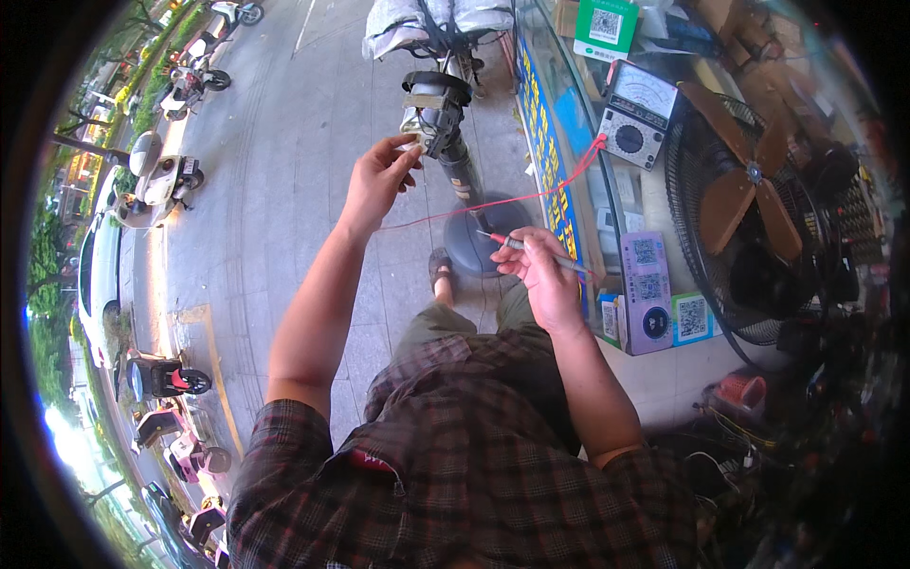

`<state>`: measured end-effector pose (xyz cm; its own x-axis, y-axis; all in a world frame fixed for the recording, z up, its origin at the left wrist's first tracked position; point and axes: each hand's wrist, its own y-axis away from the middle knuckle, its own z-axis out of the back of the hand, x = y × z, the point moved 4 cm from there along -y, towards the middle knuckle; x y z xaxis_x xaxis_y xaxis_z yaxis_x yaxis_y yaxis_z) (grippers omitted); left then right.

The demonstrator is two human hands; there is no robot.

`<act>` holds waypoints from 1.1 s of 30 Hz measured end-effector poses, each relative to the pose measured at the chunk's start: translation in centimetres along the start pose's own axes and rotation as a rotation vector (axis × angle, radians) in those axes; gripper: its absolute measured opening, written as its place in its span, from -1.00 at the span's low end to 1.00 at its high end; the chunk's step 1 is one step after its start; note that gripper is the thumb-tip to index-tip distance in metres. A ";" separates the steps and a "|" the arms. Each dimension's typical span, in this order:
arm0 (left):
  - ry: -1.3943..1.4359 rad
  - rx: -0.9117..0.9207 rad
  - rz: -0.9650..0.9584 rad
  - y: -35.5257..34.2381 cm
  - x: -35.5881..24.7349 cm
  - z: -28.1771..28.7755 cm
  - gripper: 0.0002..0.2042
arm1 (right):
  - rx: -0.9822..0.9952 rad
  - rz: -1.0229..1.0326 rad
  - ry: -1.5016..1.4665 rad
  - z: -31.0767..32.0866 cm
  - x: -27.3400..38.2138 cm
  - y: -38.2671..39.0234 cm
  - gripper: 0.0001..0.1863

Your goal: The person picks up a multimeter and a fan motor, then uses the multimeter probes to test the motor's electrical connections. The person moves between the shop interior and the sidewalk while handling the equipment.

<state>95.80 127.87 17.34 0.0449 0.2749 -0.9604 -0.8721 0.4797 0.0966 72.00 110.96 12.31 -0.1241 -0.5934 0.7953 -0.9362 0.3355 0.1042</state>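
Note:
My left hand (383,175) has its fingers pinched against a pale part on the black front assembly (436,119) of an upright two-wheeler; what they grip is too small to make out. My right hand (545,270) holds a red-and-grey test probe (512,242) at a slant, its tip beside the dark lower tube (464,180). An analog multimeter (635,128) lies on the glass counter at the right, with a red lead (502,202) crossing leftward from it behind my left forearm. A dark round base (469,251) sits on the pavement below the tube.
A large fan (749,190) with brown blades stands at the right beside the glass counter (611,275), which holds payment code signs (692,318). Padded covers (398,24) top the vehicle. Parked scooters (161,190) and a white car (100,266) line the left. Cluttered cables (739,436) lie lower right.

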 end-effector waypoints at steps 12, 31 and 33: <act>0.292 0.037 0.067 -1.2 1.4 -1.3 -0.68 | 0.046 -0.055 0.042 -3.0 -1.4 -2.1 -0.70; 0.342 0.031 -0.004 -1.9 1.9 -2.0 -0.72 | 0.045 -0.042 -0.010 -2.4 -1.0 -1.9 -0.70; 0.328 0.024 -0.003 -2.0 1.8 -2.1 -0.73 | 0.049 -0.034 -0.016 -2.4 -1.1 -1.8 -0.70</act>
<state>96.63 125.63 14.83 -0.1151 -0.0081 -0.9933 -0.8602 0.5010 0.0956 74.64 112.72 12.67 -0.0971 -0.6159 0.7818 -0.9548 0.2794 0.1016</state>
